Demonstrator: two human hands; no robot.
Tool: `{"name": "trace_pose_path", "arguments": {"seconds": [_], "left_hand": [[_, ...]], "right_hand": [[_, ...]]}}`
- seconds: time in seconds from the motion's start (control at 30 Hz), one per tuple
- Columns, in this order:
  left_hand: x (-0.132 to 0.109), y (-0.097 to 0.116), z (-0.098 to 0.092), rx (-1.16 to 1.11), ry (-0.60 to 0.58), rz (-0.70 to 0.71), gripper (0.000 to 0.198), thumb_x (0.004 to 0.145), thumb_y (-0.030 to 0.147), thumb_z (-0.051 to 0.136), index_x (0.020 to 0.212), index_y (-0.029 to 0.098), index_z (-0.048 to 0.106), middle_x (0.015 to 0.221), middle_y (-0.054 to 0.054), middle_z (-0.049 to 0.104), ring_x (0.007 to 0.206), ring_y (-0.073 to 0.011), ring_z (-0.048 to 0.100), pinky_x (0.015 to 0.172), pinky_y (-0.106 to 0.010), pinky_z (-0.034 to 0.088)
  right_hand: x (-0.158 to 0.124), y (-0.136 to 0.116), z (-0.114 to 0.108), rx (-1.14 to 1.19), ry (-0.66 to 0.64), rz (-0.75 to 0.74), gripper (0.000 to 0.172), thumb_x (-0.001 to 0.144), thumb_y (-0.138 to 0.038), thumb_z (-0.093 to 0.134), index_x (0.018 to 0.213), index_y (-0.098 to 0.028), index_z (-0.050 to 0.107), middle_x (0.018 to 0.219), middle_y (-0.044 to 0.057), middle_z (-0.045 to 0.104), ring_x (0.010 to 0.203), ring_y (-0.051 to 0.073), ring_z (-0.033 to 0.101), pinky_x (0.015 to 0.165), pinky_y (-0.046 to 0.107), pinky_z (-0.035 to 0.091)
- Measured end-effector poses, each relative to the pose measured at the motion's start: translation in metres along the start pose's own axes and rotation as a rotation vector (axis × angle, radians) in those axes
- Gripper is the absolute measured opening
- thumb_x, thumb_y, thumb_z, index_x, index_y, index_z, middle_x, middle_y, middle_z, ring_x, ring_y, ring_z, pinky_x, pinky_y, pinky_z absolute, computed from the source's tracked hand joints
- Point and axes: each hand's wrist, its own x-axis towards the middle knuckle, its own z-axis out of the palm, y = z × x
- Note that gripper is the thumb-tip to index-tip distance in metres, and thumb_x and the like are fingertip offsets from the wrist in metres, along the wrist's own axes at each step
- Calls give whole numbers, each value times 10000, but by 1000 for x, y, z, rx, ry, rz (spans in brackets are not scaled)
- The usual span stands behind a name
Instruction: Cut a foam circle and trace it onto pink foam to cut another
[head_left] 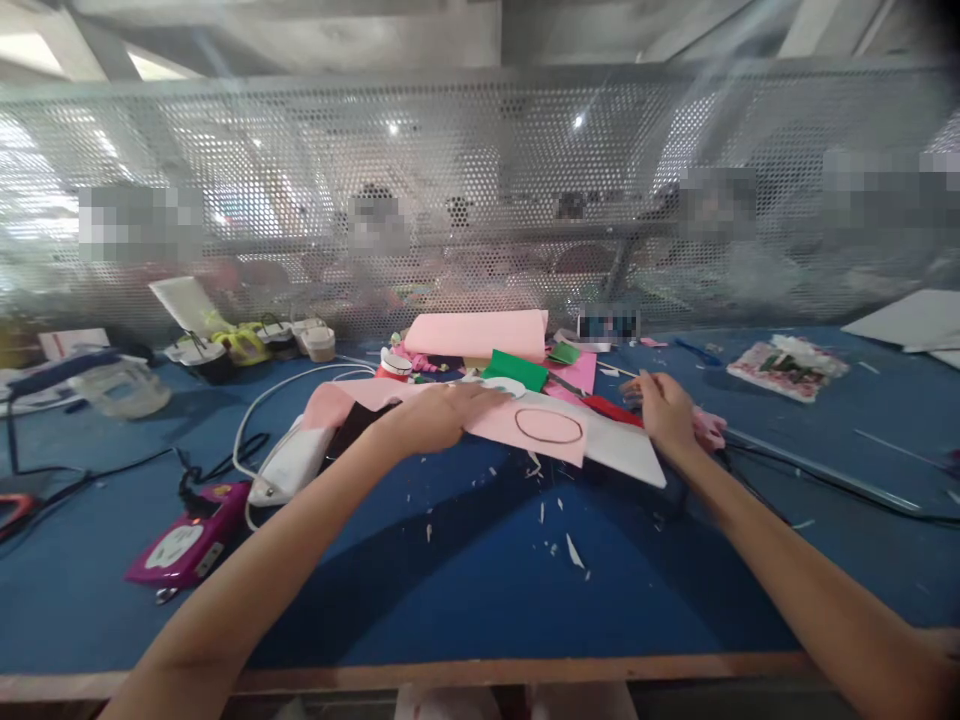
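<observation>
My left hand lies flat with fingers stretched out on a pink sheet, its fingertips by a round white piece. A dark oval outline is drawn on the sheet's right part. Under it lies a white board, whose right end sticks out. Near that end my right hand is raised with its fingers curled; what they hold, if anything, is too small to tell. Beside it is a red piece. A green piece sits behind my left hand.
A pink roll lies behind. At left are a white power strip, a purple box, cables and small containers. A plastic packet and a clear stick are at right. Scraps dot the blue table; a perforated metal screen stands beyond.
</observation>
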Motion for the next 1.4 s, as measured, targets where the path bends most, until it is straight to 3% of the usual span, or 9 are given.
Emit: {"name": "trace_pose_path", "arguments": {"seconds": [0.3,0.47,0.6,0.7,0.87,0.93,1.03,1.2,1.4], "left_hand": [[-3,-11,-37,-92,208,-233,543,806,44,365,1322,199,436,1162,-92,630,1017,-202,599,857,-319,445],[15,-11,-89,-44,274,-290,425,846,113,371,1246,185,497,937,-73,667,818,-180,623,718,-281,454],[48,-3,-109,196,305,-466,473,825,78,387,1278,185,469,1007,-115,645,901,-223,628,755,-331,468],[73,16,-87,276,304,-603,474,847,68,367,1309,150,435,1080,-147,633,977,-246,624,782,-360,491],[78,59,8,362,342,-557,540,905,72,236,1424,182,340,1443,-158,414,1271,-341,450,978,-523,421],[66,71,46,356,320,-508,547,910,84,228,1434,196,336,1468,-133,390,1307,-348,409,1022,-525,391],[44,78,83,328,257,-432,590,888,133,353,1465,223,266,1486,-132,360,1318,-374,387,1018,-548,391],[26,60,99,259,404,-372,968,725,634,574,1483,168,192,1505,-235,254,1370,-509,144,1053,-692,189],[24,33,100,185,643,-221,952,714,731,487,1476,229,216,1556,-196,-84,1380,-512,-68,1031,-732,98]], "right_hand": [[3,-11,-3,243,189,162,306,850,-459,405,694,-215,505,712,58,640,639,191,617,621,357,527],[-6,-16,1,280,139,139,307,819,-489,458,684,-216,503,688,56,627,653,209,611,690,403,513],[-16,-23,3,296,55,107,360,789,-549,505,702,-203,549,746,69,636,767,240,608,837,464,460],[-21,-32,2,354,-37,113,427,755,-624,527,707,-204,584,812,93,663,879,274,615,912,480,427],[-16,-44,-6,708,-393,277,754,777,-797,170,884,-222,646,958,128,709,881,287,673,732,441,539],[-11,-45,-9,897,-513,433,627,788,-750,303,934,-251,652,988,87,717,889,273,675,694,413,554],[-8,-42,-10,931,-550,583,207,746,-415,623,855,-247,676,904,31,734,780,218,682,638,337,567],[-6,-47,-14,877,-614,604,269,656,-160,722,919,-207,696,938,38,729,741,200,677,624,326,586],[17,-73,-22,728,-652,366,398,646,-298,776,1025,-275,659,1082,23,691,827,226,672,574,334,595]]}}
